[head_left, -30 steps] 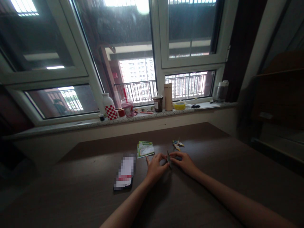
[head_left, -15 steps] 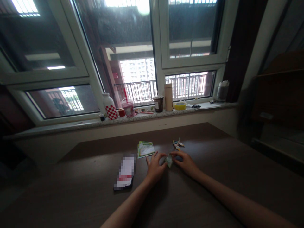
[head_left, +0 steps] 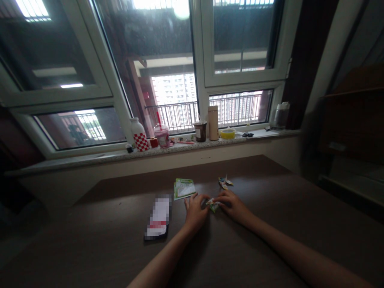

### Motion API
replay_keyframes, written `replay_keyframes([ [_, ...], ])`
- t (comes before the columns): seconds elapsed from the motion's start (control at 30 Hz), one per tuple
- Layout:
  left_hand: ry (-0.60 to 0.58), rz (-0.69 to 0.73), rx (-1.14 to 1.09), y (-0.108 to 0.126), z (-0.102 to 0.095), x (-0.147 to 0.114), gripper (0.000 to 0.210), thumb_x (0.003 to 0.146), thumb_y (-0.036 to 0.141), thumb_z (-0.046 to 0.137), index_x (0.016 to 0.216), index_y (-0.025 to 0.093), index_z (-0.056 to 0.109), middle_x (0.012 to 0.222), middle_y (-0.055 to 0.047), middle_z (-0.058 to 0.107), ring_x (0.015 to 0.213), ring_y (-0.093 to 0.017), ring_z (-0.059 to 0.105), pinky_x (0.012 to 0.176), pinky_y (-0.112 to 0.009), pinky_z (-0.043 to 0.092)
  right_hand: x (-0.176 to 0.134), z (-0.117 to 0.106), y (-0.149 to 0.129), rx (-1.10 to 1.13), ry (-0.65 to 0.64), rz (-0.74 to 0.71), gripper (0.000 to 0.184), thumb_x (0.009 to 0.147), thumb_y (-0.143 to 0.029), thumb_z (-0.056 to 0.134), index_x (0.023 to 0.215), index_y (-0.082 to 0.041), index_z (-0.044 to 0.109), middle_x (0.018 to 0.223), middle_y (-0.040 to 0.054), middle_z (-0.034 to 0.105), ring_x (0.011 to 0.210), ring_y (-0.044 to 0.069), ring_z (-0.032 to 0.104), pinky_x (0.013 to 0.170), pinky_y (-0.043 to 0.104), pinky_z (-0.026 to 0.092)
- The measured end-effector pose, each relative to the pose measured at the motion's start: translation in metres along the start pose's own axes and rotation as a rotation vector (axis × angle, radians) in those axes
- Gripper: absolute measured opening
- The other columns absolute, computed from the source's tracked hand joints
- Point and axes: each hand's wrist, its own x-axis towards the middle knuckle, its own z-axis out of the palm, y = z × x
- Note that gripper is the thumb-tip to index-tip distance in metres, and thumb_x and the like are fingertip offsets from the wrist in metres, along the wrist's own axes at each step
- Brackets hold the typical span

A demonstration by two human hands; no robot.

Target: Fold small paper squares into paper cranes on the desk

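A small piece of folded paper, green and whitish with a patterned flap, lies between my hands on the brown table. My left hand pinches its left side with thumb and fingers. From the right, my right hand has its fingertips closed on the paper's upper right part. Just beyond the right hand stands a folded paper crane with a colourful print. Flat sheets of green-and-white paper lie past the left hand's fingertips. The fine folds are too small to make out.
Left of my left arm lies a phone with a blurred screen. Along the windowsill stand a checkered bottle, a pink drink cup, a dark drink cup, a tan box, yellow tape and scissors.
The paper between my hands was a diamond shape standing up; now its top is folded down and a patterned side shows. My right fingers have moved slightly left and down over it.
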Motion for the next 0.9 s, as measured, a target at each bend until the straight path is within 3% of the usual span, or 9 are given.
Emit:
replay_keyframes([
  [0.23, 0.009, 0.01, -0.023, -0.0031, 0.0014, 0.001, 0.032, 0.08, 0.018, 0.057, 0.107, 0.03, 0.07, 0.129, -0.002, 0.066, 0.14, -0.029, 0.038, 0.12, -0.062, 0.005, -0.0006, 0.0017, 0.0001, -0.001, -0.046, 0.015, 0.03, 0.083, -0.011, 0.06, 0.1, -0.028, 0.078, 0.102, 0.0072, 0.067, 0.102, 0.022, 0.06, 0.097, 0.039, 0.046],
  [0.57, -0.029, 0.043, 0.045, -0.0029, 0.0005, 0.0013, 0.023, 0.081, 0.034, 0.066, 0.102, 0.029, 0.075, 0.13, -0.003, 0.066, 0.137, -0.033, 0.039, 0.119, -0.062, 0.006, -0.0014, 0.0053, 0.0046, -0.036, -0.046, 0.006, 0.035, 0.08, -0.005, 0.057, 0.096, -0.028, 0.078, 0.102, 0.0071, 0.067, 0.103, 0.022, 0.06, 0.097, 0.039, 0.046],
  [0.9, -0.044, 0.057, 0.063, -0.0011, -0.0009, -0.0003, 0.025, 0.079, 0.036, 0.069, 0.102, 0.029, 0.075, 0.13, -0.003, 0.066, 0.137, -0.035, 0.038, 0.117, -0.067, 0.004, -0.0011, 0.0047, 0.0042, -0.055, -0.066, 0.033, 0.032, 0.076, -0.005, 0.063, 0.093, -0.026, 0.079, 0.105, 0.0075, 0.068, 0.105, 0.023, 0.06, 0.1, 0.041, 0.045],
])
